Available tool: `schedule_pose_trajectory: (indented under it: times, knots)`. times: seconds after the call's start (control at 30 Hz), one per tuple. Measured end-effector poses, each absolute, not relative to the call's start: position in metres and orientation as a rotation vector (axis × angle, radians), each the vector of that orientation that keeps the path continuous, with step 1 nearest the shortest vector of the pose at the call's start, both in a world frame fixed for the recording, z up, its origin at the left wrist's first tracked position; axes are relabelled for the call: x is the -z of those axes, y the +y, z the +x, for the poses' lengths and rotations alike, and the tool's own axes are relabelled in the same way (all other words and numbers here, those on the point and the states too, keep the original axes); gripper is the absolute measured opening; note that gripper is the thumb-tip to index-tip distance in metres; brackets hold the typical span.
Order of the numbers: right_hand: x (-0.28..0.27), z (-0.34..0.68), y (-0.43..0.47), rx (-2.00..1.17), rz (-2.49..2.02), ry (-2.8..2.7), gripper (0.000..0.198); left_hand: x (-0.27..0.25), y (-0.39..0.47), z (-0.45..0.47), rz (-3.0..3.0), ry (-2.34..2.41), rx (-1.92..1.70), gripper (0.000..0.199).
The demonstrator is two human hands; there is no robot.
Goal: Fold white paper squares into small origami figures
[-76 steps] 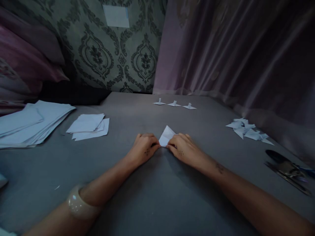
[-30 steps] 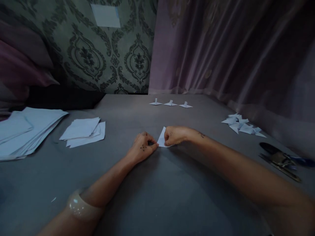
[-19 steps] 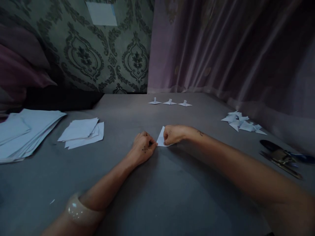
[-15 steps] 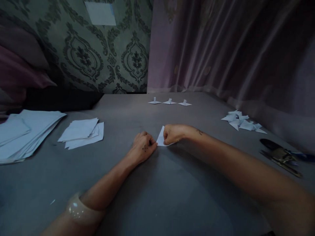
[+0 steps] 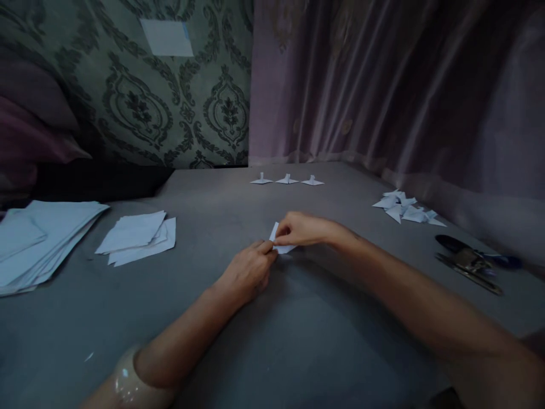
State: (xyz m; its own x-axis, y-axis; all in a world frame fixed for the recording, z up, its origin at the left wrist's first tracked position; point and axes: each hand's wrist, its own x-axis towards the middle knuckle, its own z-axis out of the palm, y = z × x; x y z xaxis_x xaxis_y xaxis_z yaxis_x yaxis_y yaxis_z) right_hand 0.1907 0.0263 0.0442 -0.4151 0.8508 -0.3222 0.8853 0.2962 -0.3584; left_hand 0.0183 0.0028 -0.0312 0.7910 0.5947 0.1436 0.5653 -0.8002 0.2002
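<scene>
A small folded white paper [image 5: 284, 249] lies on the grey surface, partly covered by my hands. My left hand [image 5: 251, 268] has its fingers closed at the paper's left corner. From the right, my right hand [image 5: 298, 228] reaches over the paper with thumb and finger pinched on its left edge. The two hands' fingertips nearly meet there. Part of the paper's fold is hidden under my right hand.
Three folded paper figures [image 5: 286, 179] stand in a row at the back. More folded figures [image 5: 402, 208] are heaped at right, beyond dark-handled tools [image 5: 470, 262]. Small paper squares [image 5: 134, 233] and a larger paper stack [image 5: 46, 244] lie at left.
My left hand has rolled over and moved in against the paper's corner. My right hand's fingers have shifted left to the paper's edge. The view has turned slightly right.
</scene>
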Motion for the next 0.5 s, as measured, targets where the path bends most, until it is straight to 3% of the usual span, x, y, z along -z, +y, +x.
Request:
schedule_pose_trajectory:
  times: [0.1,0.2,0.5]
  knots:
    - [-0.034,0.211,0.003,0.631,2.158,2.776,0.032,0.029,0.001,0.020,2.844,0.939,-0.280,0.034]
    - [-0.013,0.224,-0.024,0.477,2.582,2.468,0.027,0.028,0.001,0.019,2.862,0.930,-0.248,0.035]
    - [0.028,0.209,-0.049,0.516,2.501,2.611,0.031,0.038,0.003,0.016,2.950,0.879,-0.298,0.043]
